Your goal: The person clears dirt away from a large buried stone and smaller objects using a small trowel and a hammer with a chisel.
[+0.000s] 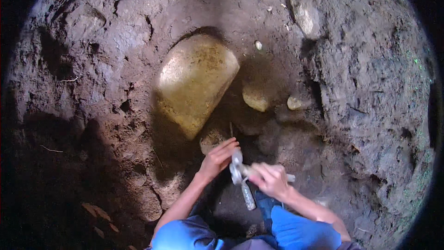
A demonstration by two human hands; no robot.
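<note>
My left hand [218, 158], fingers bunched together, closes on a slim pointed metal rod [231, 128], which looks like a chisel; its tip points away from me at a small rounded stone [212, 140]. My right hand [270, 179] is wrapped round the handle of a hammer. The grey metal hammer head [236, 169] lies right beside my left fingers and covers part of the rod. A pale cylindrical grip [248, 196] sticks out below the head, roughly in line with the rod. Whether the head touches the rod, I cannot tell.
A large smooth yellowish stone [196, 81] sits in the brown soil ahead of my hands. Smaller stones [255, 99] [296, 103] lie to its right. Rough earth walls [370, 88] rise around. Dry leaves [97, 213] lie at lower left, my blue-clad knees [300, 229] below.
</note>
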